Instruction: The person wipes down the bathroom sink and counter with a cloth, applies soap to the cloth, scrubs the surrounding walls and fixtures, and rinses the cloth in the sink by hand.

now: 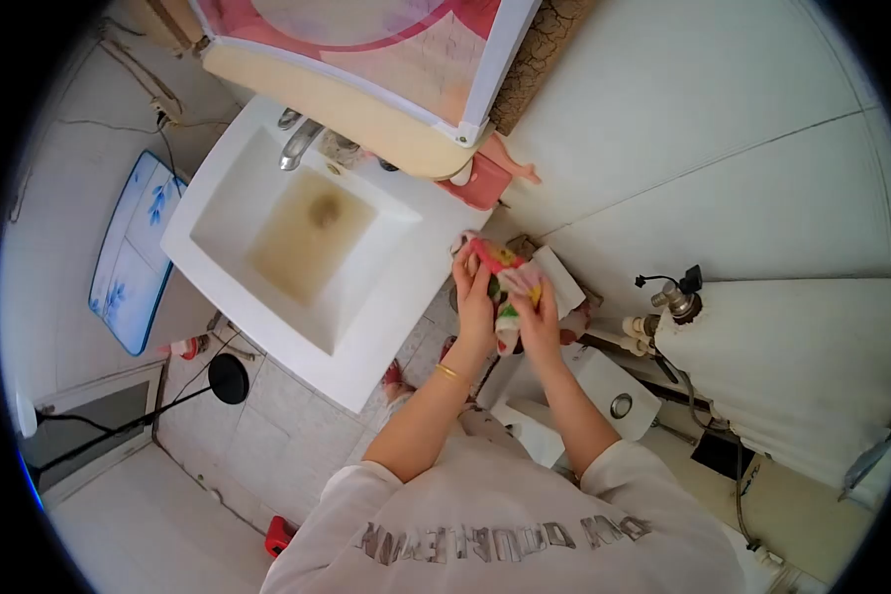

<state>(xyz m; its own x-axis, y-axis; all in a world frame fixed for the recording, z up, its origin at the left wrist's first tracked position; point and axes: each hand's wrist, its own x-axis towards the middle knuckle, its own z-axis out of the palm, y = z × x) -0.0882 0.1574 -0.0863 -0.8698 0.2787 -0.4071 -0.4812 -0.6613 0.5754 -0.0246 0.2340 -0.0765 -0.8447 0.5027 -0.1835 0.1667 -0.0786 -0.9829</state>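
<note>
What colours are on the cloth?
The cloth has pink, yellow, green and whitish patches, best seen in the head view.

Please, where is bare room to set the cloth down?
The sink's side rim, between the basin and the left hand with the cloth, looks bare; so does the narrower front rim. The back rim is crowded by the faucet and pink container.

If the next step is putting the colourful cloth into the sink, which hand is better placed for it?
Probably the left hand: it grips the cloth close beside the sink. The right hand also holds the cloth, but farther from the basin.
</note>
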